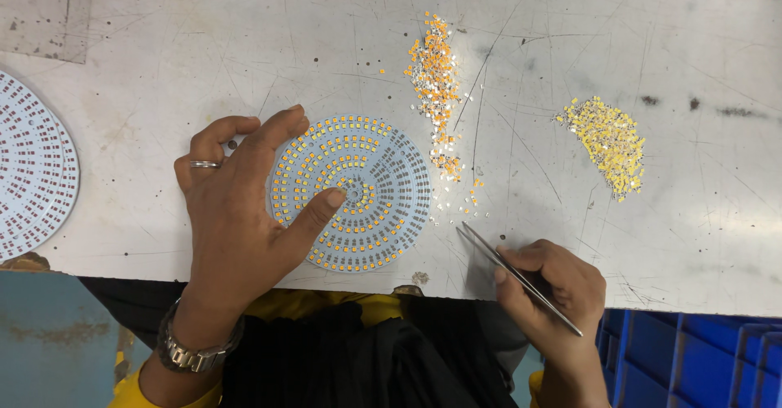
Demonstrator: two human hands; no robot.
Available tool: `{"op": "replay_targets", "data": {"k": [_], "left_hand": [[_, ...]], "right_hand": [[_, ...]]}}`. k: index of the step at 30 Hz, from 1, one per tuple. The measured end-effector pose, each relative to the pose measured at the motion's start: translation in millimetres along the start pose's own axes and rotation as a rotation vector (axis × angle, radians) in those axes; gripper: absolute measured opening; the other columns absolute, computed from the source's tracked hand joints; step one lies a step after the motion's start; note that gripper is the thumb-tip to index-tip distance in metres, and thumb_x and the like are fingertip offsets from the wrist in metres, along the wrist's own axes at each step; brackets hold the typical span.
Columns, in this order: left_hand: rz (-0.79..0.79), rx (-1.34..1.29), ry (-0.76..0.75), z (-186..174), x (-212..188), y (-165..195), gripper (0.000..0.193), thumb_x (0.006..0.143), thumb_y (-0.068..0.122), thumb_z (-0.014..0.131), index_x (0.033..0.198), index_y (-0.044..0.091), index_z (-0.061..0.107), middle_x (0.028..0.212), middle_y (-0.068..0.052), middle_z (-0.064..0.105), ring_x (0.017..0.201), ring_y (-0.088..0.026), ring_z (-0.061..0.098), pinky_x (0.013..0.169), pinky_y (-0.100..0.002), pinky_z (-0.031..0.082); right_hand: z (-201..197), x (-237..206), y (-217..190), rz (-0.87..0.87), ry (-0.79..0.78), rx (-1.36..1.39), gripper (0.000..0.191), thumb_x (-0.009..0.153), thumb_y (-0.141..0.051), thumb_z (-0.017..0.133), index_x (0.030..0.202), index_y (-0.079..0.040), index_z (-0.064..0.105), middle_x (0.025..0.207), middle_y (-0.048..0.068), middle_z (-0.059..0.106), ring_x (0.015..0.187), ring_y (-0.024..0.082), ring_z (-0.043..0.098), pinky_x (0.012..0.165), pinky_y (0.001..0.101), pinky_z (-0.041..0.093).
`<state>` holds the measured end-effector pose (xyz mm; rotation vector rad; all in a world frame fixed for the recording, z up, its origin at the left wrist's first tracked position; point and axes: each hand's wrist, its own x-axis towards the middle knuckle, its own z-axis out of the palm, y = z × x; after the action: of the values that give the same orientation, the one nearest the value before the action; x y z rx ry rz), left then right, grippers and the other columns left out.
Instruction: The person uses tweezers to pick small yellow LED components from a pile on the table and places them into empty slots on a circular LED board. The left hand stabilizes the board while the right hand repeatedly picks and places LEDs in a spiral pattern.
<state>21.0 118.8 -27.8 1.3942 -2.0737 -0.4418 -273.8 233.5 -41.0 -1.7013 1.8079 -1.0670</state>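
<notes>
A round white circuit disc (383, 172) with rings of small yellow and orange chips lies flat near the table's front edge. My left hand (236, 212) rests on its left side, thumb pressing near the disc's centre and fingers curled over the rim; a ring and a metal wristwatch are on that hand. My right hand (554, 290) sits at the front edge, right of the disc, gripping metal tweezers (509, 268) whose tips point up-left toward the disc's lower right edge. The tweezer tips look empty.
The scratched grey metal table (163, 74) holds a strip of loose orange chips (436, 78) behind the disc and a pile of yellow chips (611, 139) at right. Another round disc (32, 168) lies at the left edge. Blue crates (692, 363) stand below right.
</notes>
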Motion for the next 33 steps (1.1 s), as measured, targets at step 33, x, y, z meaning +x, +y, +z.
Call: {"op": "replay_targets", "data": {"k": [33], "left_hand": [[0.032,0.039,0.043,3,2,1,0.069,0.094,0.052,0.074,0.146,0.009,0.055,0.133,-0.003,0.070,0.131,-0.029,0.049,0.106,-0.048,0.028]], "right_hand": [[21,-3,-11,-0.155,-0.093,-0.047,0.013,0.078,-0.008,0.079,0.085,0.000,0.071,0.070,0.008,0.069,0.054,0.013,0.064,0.049,0.0243,0.044]]}}
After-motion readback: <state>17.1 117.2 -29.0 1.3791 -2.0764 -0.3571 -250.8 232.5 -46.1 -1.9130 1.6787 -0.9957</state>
